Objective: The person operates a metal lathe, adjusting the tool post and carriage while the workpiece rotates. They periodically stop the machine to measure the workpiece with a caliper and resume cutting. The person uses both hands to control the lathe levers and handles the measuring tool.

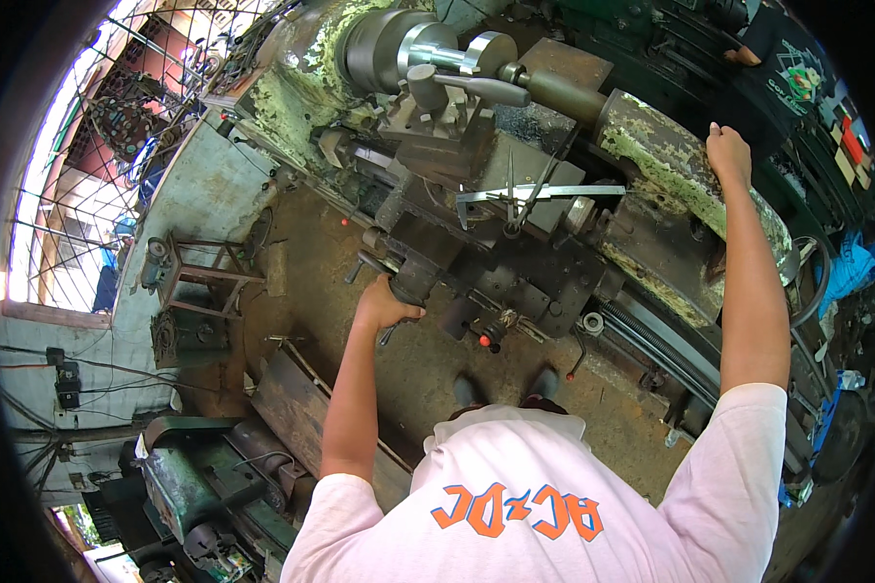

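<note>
My left hand (384, 304) is closed around the cross-slide handwheel (408, 284) at the front of a metal lathe. Against the outer side of the worn, paint-flaked tailstock (656, 136), my right hand (729, 157) is curled, and what its fingers grip is hidden. A shiny stepped metal workpiece (433, 49) runs between the dark chuck (374, 51) and the tailstock end. Nearer me stands the tool post (442, 121), topped by a long clamping lever (486, 88). A silver caliper (574, 191) lies across the carriage, beside a thin dark rod (542, 185).
A person in a dark printed shirt (792, 73) stands at the upper right. Red-knobbed levers (486, 340) stick out of the lathe's front. At left are a small metal stand (204, 272) and a barred window (78, 165). A green machine (199, 486) stands at the lower left.
</note>
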`<control>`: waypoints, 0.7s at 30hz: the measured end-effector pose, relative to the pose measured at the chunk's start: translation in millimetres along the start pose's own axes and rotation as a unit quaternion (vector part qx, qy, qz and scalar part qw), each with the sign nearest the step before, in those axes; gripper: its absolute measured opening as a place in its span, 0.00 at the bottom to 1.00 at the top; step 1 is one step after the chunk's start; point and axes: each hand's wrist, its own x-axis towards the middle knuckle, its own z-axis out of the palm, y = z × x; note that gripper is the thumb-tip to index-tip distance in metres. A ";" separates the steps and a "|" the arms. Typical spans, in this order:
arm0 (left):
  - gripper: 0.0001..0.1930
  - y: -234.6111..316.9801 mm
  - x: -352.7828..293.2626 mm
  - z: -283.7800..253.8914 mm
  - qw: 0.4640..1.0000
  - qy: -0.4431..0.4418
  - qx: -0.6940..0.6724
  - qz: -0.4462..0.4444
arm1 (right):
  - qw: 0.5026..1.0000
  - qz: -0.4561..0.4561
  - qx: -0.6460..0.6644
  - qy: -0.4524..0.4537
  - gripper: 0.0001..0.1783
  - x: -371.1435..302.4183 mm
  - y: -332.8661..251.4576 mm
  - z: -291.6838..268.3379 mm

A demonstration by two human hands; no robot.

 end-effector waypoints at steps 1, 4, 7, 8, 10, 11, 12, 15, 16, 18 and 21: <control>0.55 0.6 -0.7 1.5 1.000 0.009 0.005 0.002 | 1.000 0.005 0.002 0.000 0.25 -0.1 0.1 0.0; 0.56 1.4 -2.3 5.4 0.999 0.031 0.017 0.006 | 1.000 0.004 0.007 0.004 0.25 -1.8 -1.3 -1.3; 0.57 2.2 -4.7 8.5 0.999 0.043 0.026 0.002 | 1.000 0.006 0.005 0.000 0.26 -4.7 -4.0 -3.7; 0.58 2.9 -5.8 9.4 0.998 0.048 0.035 0.000 | 1.000 0.006 -0.001 0.002 0.26 -5.5 -4.8 -4.5; 0.58 4.7 -8.2 11.0 0.998 0.054 0.033 -0.002 | 1.000 0.007 0.004 0.002 0.26 -6.6 -6.0 -5.7; 0.58 5.9 -9.3 11.7 0.997 0.063 0.040 0.000 | 1.000 0.006 -0.001 0.003 0.26 -6.8 -6.3 -6.1; 0.58 7.1 -10.1 12.4 0.997 0.060 0.039 -0.006 | 1.000 0.007 0.003 0.001 0.26 -6.5 -6.3 -6.3; 0.58 10.2 -11.9 14.8 0.997 0.064 0.049 -0.016 | 1.000 0.009 -0.001 -0.005 0.25 -4.9 -5.5 -5.5; 0.58 11.2 -12.3 16.0 0.996 0.066 0.053 -0.020 | 1.000 0.009 -0.002 -0.006 0.25 -4.3 -5.2 -4.9; 0.58 12.8 -13.7 18.3 0.995 0.073 0.056 -0.023 | 1.000 0.006 0.001 -0.002 0.25 -3.6 -4.2 -3.4; 0.57 15.3 -16.8 21.2 0.994 0.088 0.058 -0.024 | 1.000 -0.001 0.010 0.011 0.26 -3.8 -3.4 -2.0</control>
